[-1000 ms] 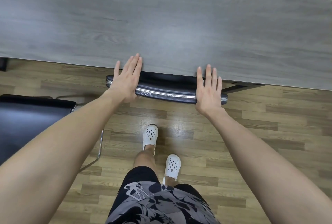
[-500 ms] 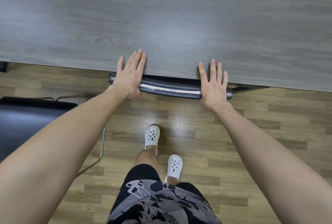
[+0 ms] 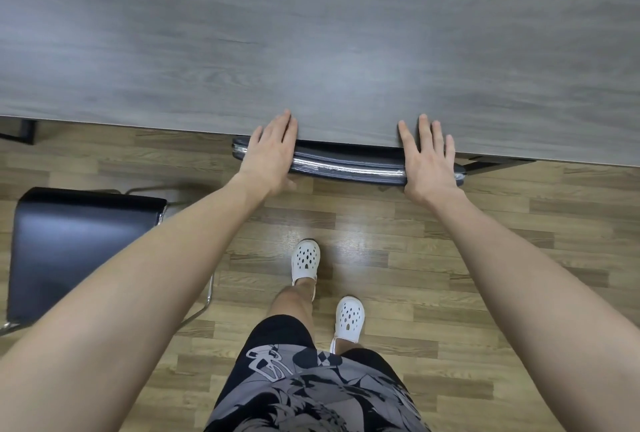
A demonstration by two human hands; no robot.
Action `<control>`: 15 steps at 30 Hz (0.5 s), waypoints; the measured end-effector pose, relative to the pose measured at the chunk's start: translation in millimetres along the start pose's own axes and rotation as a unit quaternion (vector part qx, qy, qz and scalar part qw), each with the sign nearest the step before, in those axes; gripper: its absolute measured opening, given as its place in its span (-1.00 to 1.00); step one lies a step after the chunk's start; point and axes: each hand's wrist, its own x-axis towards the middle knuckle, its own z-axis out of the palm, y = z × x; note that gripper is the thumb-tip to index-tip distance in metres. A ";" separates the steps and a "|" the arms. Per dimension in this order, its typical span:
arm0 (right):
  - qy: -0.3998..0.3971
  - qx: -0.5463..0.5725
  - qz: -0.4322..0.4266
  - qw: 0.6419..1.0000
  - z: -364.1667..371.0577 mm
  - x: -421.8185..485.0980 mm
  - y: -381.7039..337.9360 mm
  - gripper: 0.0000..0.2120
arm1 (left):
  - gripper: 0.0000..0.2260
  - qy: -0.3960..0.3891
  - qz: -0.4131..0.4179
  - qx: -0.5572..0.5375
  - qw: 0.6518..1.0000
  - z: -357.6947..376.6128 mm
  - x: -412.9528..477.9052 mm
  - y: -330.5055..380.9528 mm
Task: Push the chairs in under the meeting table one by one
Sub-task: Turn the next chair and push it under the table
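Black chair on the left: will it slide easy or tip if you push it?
The black chair probably slides easily: the wood floor looks smooth and shiny. Its thin chrome frame suggests it's fairly light. It looks wide, so tipping seems unlikely.

- The tucked chair (image 3: 346,164) shows only the top rail of its backrest; its seat and legs are hidden under the meeting table (image 3: 311,50).
- The table runs off the top, left and right edges (its full extent cannot be told).
- The left forearm (image 3: 145,286) covers part of the second chair (image 3: 79,241), whose frame is cut by the left edge.
- The left hand (image 3: 272,154) and right hand (image 3: 429,161) each cover a stretch of the rail.
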 end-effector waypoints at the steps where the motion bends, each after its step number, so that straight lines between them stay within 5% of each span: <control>1: -0.004 -0.007 0.012 1.000 -1.2 -2.9 -2.9 0.06 | 0.14 -0.002 0.003 0.010 1.000 2.1 -5.9 0.1; 15: -0.046 0.083 0.016 0.995 23.4 -146.3 -44.2 -0.14 | -0.27 -0.012 -0.012 -0.111 0.994 26.8 -119.6 59.7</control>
